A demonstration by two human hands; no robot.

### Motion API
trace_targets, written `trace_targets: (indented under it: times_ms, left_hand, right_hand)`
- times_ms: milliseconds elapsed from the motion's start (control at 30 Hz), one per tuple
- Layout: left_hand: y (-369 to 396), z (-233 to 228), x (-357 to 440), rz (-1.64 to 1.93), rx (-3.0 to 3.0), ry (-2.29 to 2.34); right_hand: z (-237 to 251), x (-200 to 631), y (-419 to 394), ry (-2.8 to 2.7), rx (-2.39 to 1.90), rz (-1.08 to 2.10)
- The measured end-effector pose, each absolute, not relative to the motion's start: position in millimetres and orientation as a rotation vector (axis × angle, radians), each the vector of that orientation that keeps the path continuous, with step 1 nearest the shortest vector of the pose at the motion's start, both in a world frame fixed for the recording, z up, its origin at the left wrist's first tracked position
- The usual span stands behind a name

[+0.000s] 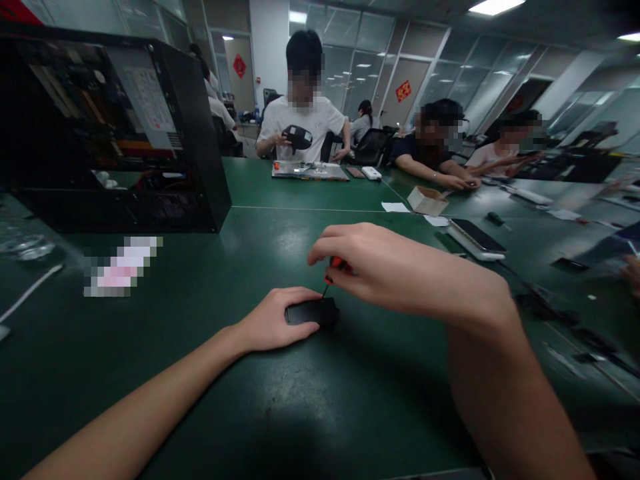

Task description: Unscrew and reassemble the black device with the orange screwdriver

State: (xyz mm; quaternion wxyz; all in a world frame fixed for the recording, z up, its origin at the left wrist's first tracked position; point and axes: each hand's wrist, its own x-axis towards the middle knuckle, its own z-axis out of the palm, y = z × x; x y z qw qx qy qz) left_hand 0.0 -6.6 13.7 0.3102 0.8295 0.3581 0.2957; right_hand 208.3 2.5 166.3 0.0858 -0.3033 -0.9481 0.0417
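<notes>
Head view: bare green table [200, 400] lies open across the lower frame; a black case [115, 127] fills the upper left. At centre, the left hand [273, 320] pins a flat black device [313, 311], long axis left-right. Right hand [375, 263] pinches a red screwdriver [336, 268], tip angled down-left onto the device.

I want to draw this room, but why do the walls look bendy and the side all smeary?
In the head view, the wide lens curves the ceiling and window frames; the right edge of the green table is smeared by blur. Overhead lights leave a pale sheen on the table, the hands cast dark shadows, and the left hand on the black device and the right hand with the red-handled screwdriver look fairly sharp.
</notes>
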Motion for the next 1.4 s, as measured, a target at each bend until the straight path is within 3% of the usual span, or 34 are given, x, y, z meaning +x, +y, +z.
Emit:
trace_targets:
  times_ms: [1400]
  left_hand:
    - [-2.6,11.8,-6.1,0.824,2.178,0.805]
  right_hand:
    - [163.8,190.1,10.5,-2.803,-0.641,0.312]
